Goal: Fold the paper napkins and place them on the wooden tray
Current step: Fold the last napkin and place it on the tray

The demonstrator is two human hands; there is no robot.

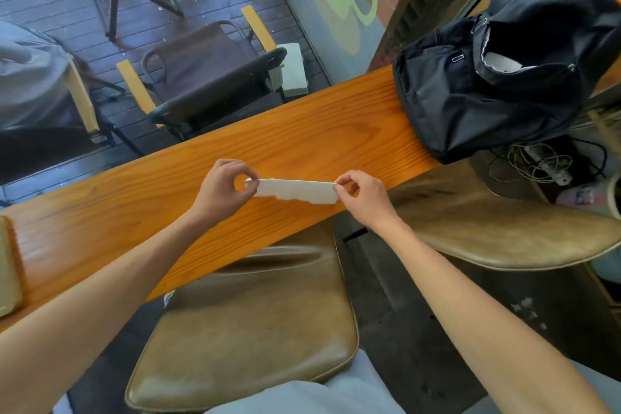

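A white paper napkin [295, 191], folded into a long narrow strip, is stretched flat just above the orange wooden counter [302, 131]. My left hand [223, 186] pinches its left end between thumb and fingers. My right hand [364, 193] pinches its right end the same way. The strip's lower edge looks uneven. At the far left edge of the view lies a pale flat object [8, 272] on the counter; I cannot tell whether it is the wooden tray.
A black backpack [497, 77] stands on the counter's right end. Two tan cushioned stools [248, 323] [504, 232] sit below the counter's near edge. Cables and a power strip [544, 165] lie on the floor at right. Beyond the window are folding chairs [208, 74].
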